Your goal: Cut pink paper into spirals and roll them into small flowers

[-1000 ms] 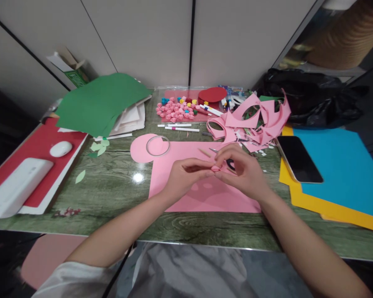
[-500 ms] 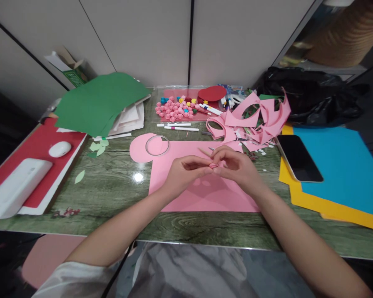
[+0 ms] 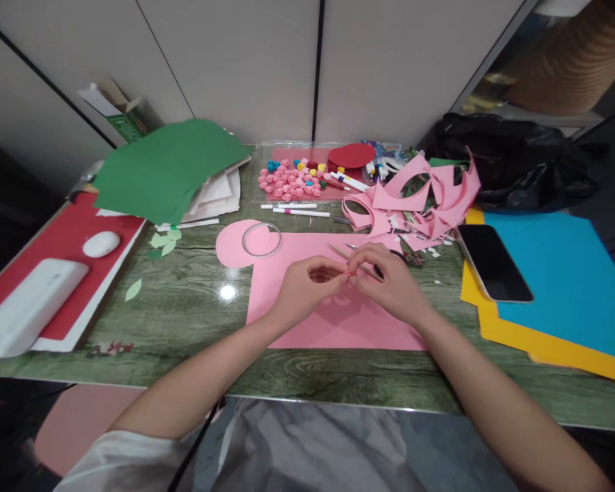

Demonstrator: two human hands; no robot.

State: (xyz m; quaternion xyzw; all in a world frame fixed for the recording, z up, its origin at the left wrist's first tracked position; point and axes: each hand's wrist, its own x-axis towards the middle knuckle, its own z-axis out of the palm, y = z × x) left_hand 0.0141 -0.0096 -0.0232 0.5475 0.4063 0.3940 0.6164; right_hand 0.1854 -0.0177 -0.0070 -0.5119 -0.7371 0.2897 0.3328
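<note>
My left hand [image 3: 303, 285] and my right hand [image 3: 389, 279] meet fingertip to fingertip over a large pink paper sheet [image 3: 333, 321]. Between the fingertips sits a small rolled pink paper piece [image 3: 348, 275], pinched from both sides. A thin wooden stick [image 3: 338, 251] lies on the sheet just beyond my fingers. A clear tape ring [image 3: 261, 239] rests on the sheet's round left lobe. Scissors are partly hidden behind my right hand.
Pink paper offcuts [image 3: 415, 195], several small rolled paper flowers [image 3: 290, 181] and markers [image 3: 300, 212] lie at the back. Green paper [image 3: 167, 167] is back left, a white mouse [image 3: 101, 244] left. A phone [image 3: 493, 262] lies on blue and yellow sheets [image 3: 558, 280] right.
My right hand has drawn in closer to the left, its fingers curling tighter around the small pink roll. The roll now looks smaller between the fingertips.
</note>
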